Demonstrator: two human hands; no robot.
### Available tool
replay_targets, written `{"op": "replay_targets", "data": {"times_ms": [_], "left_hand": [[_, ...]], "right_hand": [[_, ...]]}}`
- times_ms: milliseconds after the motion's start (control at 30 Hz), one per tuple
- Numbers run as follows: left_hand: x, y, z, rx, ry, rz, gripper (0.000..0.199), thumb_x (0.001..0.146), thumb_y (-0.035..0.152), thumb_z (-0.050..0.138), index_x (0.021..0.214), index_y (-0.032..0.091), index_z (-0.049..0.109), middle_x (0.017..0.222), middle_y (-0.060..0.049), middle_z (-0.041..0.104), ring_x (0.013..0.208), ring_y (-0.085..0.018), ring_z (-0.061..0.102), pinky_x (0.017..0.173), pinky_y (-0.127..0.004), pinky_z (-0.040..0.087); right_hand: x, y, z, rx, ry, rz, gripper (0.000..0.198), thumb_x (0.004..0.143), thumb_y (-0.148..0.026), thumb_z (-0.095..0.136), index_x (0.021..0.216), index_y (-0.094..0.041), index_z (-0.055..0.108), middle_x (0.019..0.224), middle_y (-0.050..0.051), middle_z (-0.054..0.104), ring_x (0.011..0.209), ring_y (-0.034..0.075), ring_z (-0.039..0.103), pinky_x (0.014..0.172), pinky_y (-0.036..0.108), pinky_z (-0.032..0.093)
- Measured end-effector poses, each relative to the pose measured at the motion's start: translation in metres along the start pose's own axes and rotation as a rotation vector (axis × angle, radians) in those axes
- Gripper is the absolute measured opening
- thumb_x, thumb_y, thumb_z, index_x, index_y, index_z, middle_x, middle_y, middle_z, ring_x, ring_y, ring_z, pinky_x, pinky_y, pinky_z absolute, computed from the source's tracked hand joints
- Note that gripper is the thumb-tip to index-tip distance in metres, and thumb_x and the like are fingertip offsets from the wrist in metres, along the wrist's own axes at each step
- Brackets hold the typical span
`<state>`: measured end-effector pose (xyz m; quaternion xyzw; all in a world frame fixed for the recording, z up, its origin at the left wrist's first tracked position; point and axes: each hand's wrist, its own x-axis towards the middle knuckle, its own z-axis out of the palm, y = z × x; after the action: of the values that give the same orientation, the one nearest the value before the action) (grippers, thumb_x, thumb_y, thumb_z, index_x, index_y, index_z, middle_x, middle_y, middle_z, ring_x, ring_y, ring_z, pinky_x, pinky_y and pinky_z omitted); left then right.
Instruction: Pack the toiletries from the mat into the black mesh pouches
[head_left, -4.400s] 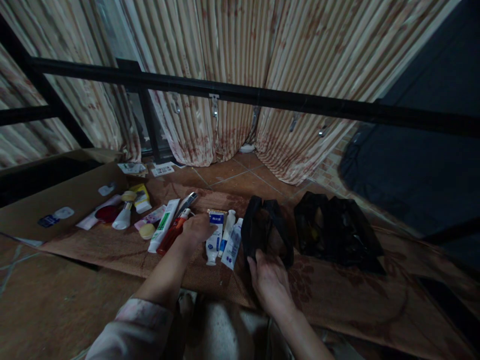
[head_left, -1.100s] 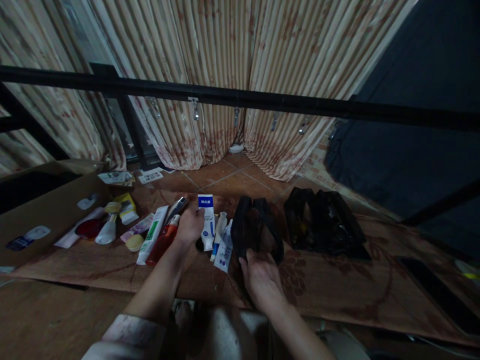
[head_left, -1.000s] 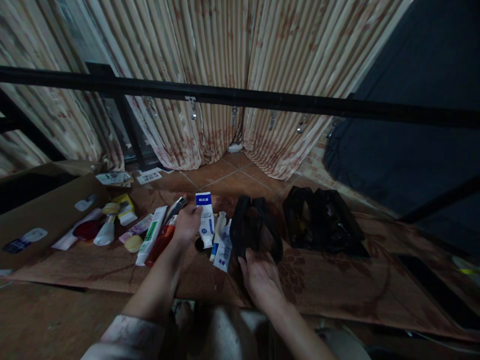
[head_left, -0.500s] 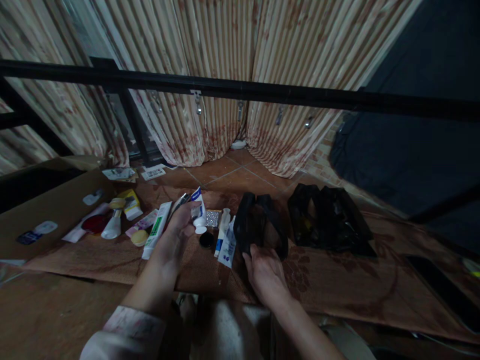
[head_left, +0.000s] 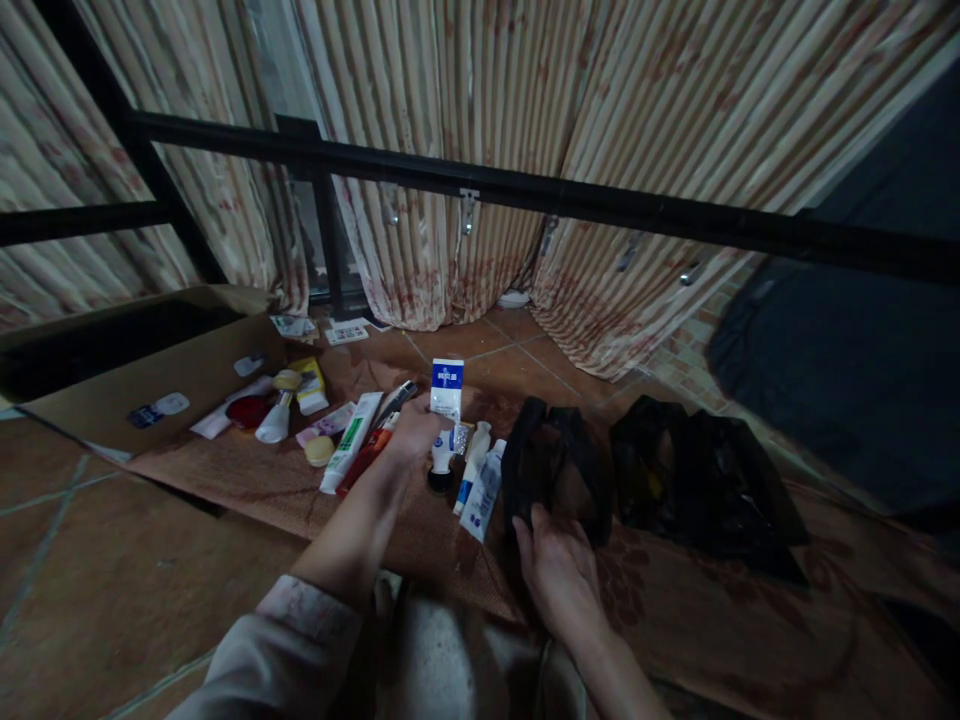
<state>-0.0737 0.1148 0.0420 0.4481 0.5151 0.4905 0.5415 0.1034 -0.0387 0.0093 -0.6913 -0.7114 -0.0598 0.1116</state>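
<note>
My left hand (head_left: 417, 430) is closed around a white and blue squeeze tube (head_left: 447, 380), which stands cap down above the cloth. My right hand (head_left: 559, 572) pinches the near rim of a black mesh bag (head_left: 523, 465), whose mouth is open. Between the hands lie a pale tube (head_left: 484, 497), a slim white and blue item (head_left: 471, 470) and a round black lid or jar (head_left: 439, 480). Just left of my left hand are a white and green tube (head_left: 352, 440) and a red packet or tube (head_left: 367, 460), partly covered by my wrist.
Farther left are a white bottle (head_left: 274, 420), a yellow and white tube (head_left: 310, 385), a round yellow item (head_left: 319, 451) and an open cardboard box (head_left: 202, 380). A second black bag (head_left: 705, 480) sits on the right. Behind, a dark metal rail (head_left: 510, 182) crosses before curtains.
My left hand has turned the tube from a slant to upright, slightly to the right. My right hand keeps hold of the bag rim. The view has swung left, showing more of the box.
</note>
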Motion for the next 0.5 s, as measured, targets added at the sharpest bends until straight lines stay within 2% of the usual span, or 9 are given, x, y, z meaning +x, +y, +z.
{"op": "replay_targets", "data": {"times_ms": [233,500], "left_hand": [[-0.006,0.004,0.001,0.052,-0.025,0.027,0.024,0.054,0.011,0.061,0.078,0.012,0.065,0.062,0.0,0.064,0.053,-0.012,0.055,0.05,-0.021,0.041],[0.001,-0.014,0.005,0.29,-0.07,0.134,0.018,0.058,0.004,0.056,0.071,0.013,0.065,0.065,0.0,0.065,0.058,-0.013,0.058,0.056,-0.021,0.044]], "right_hand": [[0.001,0.0,0.0,-0.008,-0.003,-0.012,0.022,0.092,-0.029,0.038,0.091,-0.018,0.056,0.076,0.006,0.065,0.07,0.018,0.059,0.072,0.029,0.035],[-0.001,0.005,0.011,-0.04,0.028,-0.045,0.023,0.092,-0.03,0.038,0.094,-0.017,0.056,0.075,0.007,0.065,0.069,0.019,0.06,0.07,0.029,0.036]]}}
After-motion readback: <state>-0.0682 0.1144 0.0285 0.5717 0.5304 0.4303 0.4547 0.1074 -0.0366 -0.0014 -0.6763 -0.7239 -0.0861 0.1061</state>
